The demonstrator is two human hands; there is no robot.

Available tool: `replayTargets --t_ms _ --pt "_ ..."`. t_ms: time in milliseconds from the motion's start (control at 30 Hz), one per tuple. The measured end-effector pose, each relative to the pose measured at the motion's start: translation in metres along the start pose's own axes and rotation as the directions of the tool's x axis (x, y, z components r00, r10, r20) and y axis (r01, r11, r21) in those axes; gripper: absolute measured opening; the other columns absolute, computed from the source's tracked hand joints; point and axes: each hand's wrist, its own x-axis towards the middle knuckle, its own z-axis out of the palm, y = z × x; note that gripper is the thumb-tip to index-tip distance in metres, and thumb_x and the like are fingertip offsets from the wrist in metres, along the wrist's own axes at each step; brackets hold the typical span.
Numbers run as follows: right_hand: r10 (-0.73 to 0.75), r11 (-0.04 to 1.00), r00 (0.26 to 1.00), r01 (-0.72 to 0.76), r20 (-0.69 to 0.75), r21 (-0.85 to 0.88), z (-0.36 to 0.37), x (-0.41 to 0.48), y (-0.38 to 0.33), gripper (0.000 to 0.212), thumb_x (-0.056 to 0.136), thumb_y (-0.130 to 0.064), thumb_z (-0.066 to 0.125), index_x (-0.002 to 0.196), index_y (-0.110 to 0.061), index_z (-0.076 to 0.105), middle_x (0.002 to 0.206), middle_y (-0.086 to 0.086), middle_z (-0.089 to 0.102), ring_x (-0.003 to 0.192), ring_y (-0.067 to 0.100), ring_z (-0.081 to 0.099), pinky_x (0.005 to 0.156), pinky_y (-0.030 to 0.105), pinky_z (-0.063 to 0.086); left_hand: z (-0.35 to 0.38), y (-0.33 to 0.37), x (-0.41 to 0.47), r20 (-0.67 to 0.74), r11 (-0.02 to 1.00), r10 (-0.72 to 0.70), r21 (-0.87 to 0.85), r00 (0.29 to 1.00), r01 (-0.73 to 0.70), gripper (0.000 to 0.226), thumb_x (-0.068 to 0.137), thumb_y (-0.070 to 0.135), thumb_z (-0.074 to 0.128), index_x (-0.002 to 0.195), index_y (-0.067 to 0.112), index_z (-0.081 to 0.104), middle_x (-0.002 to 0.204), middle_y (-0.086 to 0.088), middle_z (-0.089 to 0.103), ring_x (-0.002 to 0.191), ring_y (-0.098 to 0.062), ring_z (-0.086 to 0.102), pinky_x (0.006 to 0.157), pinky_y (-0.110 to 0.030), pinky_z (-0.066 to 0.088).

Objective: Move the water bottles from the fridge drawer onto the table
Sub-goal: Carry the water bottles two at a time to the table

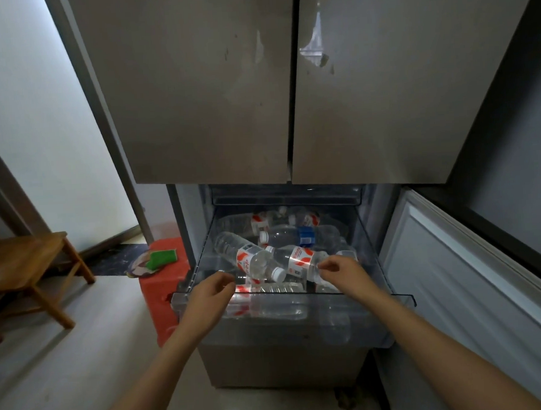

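The clear fridge drawer [378, 318] is pulled out below the two closed upper doors. Several clear water bottles lie in it in a heap. Most carry red-and-white labels [248, 259]; one further back has a blue label [305, 236]. My left hand [206, 299] hovers over the drawer's front left rim, fingers loosely curled, holding nothing. My right hand [344, 271] reaches over the front right, its fingertips at the side of a red-labelled bottle [300, 261]; no firm grip shows. The table is out of view.
The lower right fridge door [473, 272] stands open beside the drawer. A red plastic stool [161, 292] with a green sponge and cloth sits left of the drawer. A wooden stool [24, 264] stands at the far left on the pale floor.
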Motion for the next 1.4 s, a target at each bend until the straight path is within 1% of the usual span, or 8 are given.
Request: replayTargets --t_ms 100,300,567,733,933,1033,1167,1400 --pt "-0.024 0.992 1.0 0.023 -0.009 -0.123 0.007 0.019 0.002 0.028 0.089 -0.017 0.057 0.116 -0.014 0.058 0.122 0.005 0.057 0.097 0.01 0.053 0.064 0.009 0.037 0.008 -0.001 0.033 0.04 0.988 0.07 0.137 0.997 -0.075 0.019 0.09 0.013 0.052 0.106 0.01 0.062 0.096 0.0 0.061 0.085 -0.014 0.057 0.071 -0.02 0.044" --pt "0.004 0.937 1.0 -0.002 0.005 -0.348 0.018 0.063 0.002 0.051 0.081 -0.028 0.066 0.128 -0.021 0.047 0.129 0.002 0.049 0.112 0.017 0.05 0.095 0.031 0.044 0.027 -0.01 0.117 0.164 0.963 0.044 0.255 0.985 -0.086 0.022 0.088 0.023 0.054 0.108 0.013 0.06 0.104 -0.002 0.061 0.089 -0.014 0.058 0.081 -0.034 0.052" --pt "0.121 0.83 0.992 -0.083 0.032 -0.552 0.036 0.094 0.014 0.077 0.072 -0.043 0.072 0.136 -0.026 0.033 0.138 0.002 0.043 0.124 0.022 0.041 0.103 0.039 0.035 0.059 -0.016 0.19 0.339 0.972 -0.08 0.234 0.937 -0.002 0.035 0.088 0.022 0.054 0.122 0.015 0.05 0.098 -0.008 0.063 0.077 -0.021 0.062 0.065 -0.033 0.053" --pt "0.187 0.774 0.981 -0.116 0.05 -0.623 0.037 0.092 0.015 0.083 0.073 -0.04 0.071 0.141 -0.024 0.026 0.142 0.006 0.033 0.128 0.029 0.032 0.105 0.045 0.032 0.075 -0.013 0.208 0.446 0.965 -0.088 0.259 0.891 -0.035 0.044 0.085 0.028 0.059 0.124 0.012 0.046 0.113 -0.011 0.062 0.093 -0.023 0.06 0.079 -0.03 0.047" --pt "0.203 0.818 0.979 -0.172 -0.004 -0.55 0.016 0.065 0.029 0.085 0.068 -0.039 0.073 0.139 -0.026 0.029 0.136 0.004 0.04 0.123 0.023 0.039 0.101 0.037 0.038 0.074 -0.014 0.217 0.448 0.951 -0.095 0.305 0.889 -0.053 0.053 0.078 0.028 0.072 0.121 0.006 0.052 0.125 -0.011 0.057 0.112 -0.025 0.054 0.083 -0.023 0.039" --pt "0.179 0.883 0.98 -0.2 -0.09 -0.425 0.003 0.046 0.031 0.078 0.064 -0.041 0.077 0.13 -0.025 0.038 0.127 -0.002 0.048 0.11 0.016 0.049 0.091 0.03 0.046 0.071 -0.005 0.212 0.388 0.931 -0.06 0.354 0.92 -0.089 0.046 0.077 0.029 0.071 0.114 0.006 0.057 0.116 -0.011 0.062 0.103 -0.024 0.058 0.083 -0.028 0.044" --pt "0.152 0.962 0.956 -0.202 -0.251 -0.184 -0.009 0.026 0.034 0.07 0.06 -0.038 0.082 0.116 -0.026 0.042 0.109 -0.007 0.051 0.092 0.01 0.053 0.07 0.015 0.042 0.062 0.025 0.192 0.309 0.893 0.132 0.375 0.942 -0.248 0.026 0.08 0.02 0.066 0.102 0.005 0.063 0.099 -0.012 0.067 0.091 -0.026 0.062 0.073 -0.028 0.045" --pt "0.211 0.97 0.858 -0.124 -0.469 0.209 -0.015 0.014 0.045 0.073 0.063 -0.015 0.083 0.123 -0.014 0.04 0.112 -0.001 0.049 0.106 0.02 0.054 0.08 0.022 0.046 0.037 0.083 0.147 0.283 0.762 0.458 0.363 0.843 -0.536 0.042 0.082 0.024 0.066 0.12 0.01 0.057 0.107 -0.006 0.056 0.102 -0.021 0.05 0.08 -0.023 0.035"
